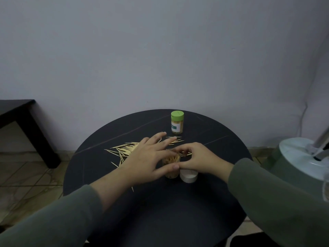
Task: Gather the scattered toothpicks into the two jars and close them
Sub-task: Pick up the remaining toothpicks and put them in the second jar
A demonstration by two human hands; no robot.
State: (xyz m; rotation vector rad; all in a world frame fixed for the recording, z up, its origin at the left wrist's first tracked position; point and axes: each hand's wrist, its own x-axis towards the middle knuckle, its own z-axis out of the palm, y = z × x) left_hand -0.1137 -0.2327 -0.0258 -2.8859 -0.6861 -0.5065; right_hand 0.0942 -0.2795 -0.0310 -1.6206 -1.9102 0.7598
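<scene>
Toothpicks (pixel 124 148) lie scattered on a round dark table (pixel 178 207). An open clear jar (pixel 171 166), partly filled, stands at its centre beside a white lid (pixel 188 177). The left hand (pixel 149 157) spreads straight fingers over the jar; the right hand (pixel 199 159) curls its fingertips at the rim, apparently pinching toothpicks. A green-lidded jar (pixel 177 123) stands closed behind.

Both hands, left hand (pixel 151 157) and right hand (pixel 199 157), meet over the open jar (pixel 171 166).
</scene>
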